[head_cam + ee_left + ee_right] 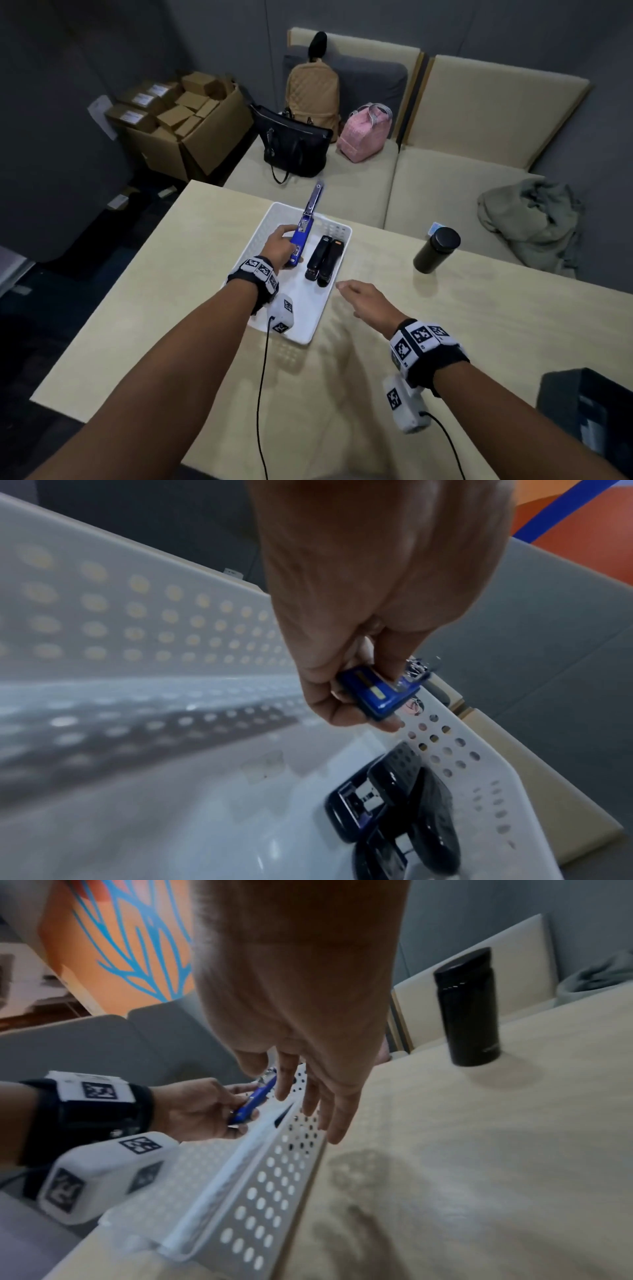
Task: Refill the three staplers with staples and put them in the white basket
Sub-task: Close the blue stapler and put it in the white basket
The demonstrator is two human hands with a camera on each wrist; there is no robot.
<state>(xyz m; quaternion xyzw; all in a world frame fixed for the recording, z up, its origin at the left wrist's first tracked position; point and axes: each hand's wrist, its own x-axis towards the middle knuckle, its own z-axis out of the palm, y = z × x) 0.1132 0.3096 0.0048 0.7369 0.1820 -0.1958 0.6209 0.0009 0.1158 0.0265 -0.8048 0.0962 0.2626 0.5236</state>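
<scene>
My left hand [279,245] grips a blue stapler [301,236] over the white perforated basket [334,230]; its top arm is swung open and points up and away. In the left wrist view the fingers curl round the blue stapler [378,693] above the basket's wall [455,753]. Two black staplers [323,262] lie side by side inside the basket, also seen as black staplers [397,813] below the hand. My right hand [363,301] hovers over the table just right of the basket, fingers straight and holding nothing; it shows as the right hand [308,1096] beside the basket wall [274,1172].
A black flask [436,250] stands on the pale wooden table [479,342] to the right. A dark box [589,407] sits at the table's near right corner. Bags, a jacket and a sofa lie beyond the far edge; cardboard boxes stand at the back left.
</scene>
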